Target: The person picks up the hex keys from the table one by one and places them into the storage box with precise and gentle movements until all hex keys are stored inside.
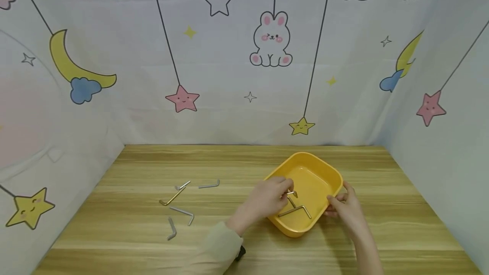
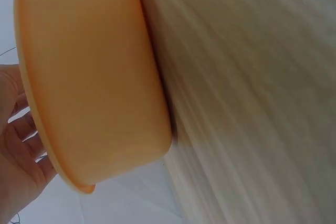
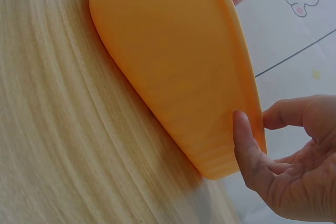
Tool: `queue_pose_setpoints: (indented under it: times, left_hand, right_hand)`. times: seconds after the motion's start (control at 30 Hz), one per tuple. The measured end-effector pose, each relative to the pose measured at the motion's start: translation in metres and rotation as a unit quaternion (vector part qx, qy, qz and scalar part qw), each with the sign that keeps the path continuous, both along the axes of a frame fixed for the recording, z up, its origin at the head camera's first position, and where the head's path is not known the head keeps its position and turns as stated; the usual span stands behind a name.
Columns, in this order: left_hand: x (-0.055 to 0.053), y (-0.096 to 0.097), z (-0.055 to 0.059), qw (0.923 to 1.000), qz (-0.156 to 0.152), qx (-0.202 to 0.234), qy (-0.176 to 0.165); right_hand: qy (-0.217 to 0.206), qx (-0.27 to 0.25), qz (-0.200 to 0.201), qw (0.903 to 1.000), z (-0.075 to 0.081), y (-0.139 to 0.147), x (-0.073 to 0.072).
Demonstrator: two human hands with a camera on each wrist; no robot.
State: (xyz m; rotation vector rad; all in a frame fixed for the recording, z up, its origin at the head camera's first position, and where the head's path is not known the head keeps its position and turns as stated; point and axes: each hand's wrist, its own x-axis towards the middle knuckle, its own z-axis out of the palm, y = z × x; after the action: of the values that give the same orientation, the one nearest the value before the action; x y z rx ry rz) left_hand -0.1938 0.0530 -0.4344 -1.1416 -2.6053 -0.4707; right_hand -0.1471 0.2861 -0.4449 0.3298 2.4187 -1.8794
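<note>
A yellow plastic bin [image 1: 315, 177] stands on the wooden table, right of the middle. My left hand [image 1: 269, 196] reaches over its left side and pinches a hex key [image 1: 292, 193] inside the bin's opening. Below that hand, a larger bent hex key [image 1: 292, 211] and a short one [image 1: 291, 202] lie on the bin floor. At the bin's right side my right hand [image 1: 345, 209] holds the rim; the right wrist view shows its thumb [image 3: 244, 135] against the outer wall. In the left wrist view the bin's wall [image 2: 100, 77] hides the left fingertips and the key.
On the table's left half lie several loose hex keys: a brass-coloured one [image 1: 172, 196], a grey one [image 1: 183, 213], a short one [image 1: 171, 229] and one farther back [image 1: 209, 185]. A cloth backdrop [image 1: 229, 63] with printed figures closes the table's back and sides.
</note>
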Motion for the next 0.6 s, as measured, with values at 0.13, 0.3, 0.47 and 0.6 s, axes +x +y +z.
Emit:
queue_pose_setpoints:
  times: [0.13, 0.3, 0.47, 0.6]
  left_hand:
    - [-0.001, 0.005, -0.002, 1.0000, 0.002, -0.001, 0.000]
    - [-0.003, 0.010, -0.006, 1.0000, -0.001, -0.003, -0.002]
    - [-0.004, 0.016, -0.009, 1.0000, 0.003, -0.006, -0.002]
    - [-0.004, 0.019, -0.009, 0.9999, 0.012, -0.008, -0.010]
  right_hand:
    - [0.001, 0.000, 0.003, 1.0000, -0.001, 0.001, -0.001]
    - [0.001, 0.002, 0.004, 1.0000, -0.002, 0.002, -0.001]
    - [0.002, 0.001, 0.005, 1.0000, -0.003, 0.002, -0.001]
    - [0.000, 0.004, 0.003, 1.0000, -0.002, 0.001, -0.001]
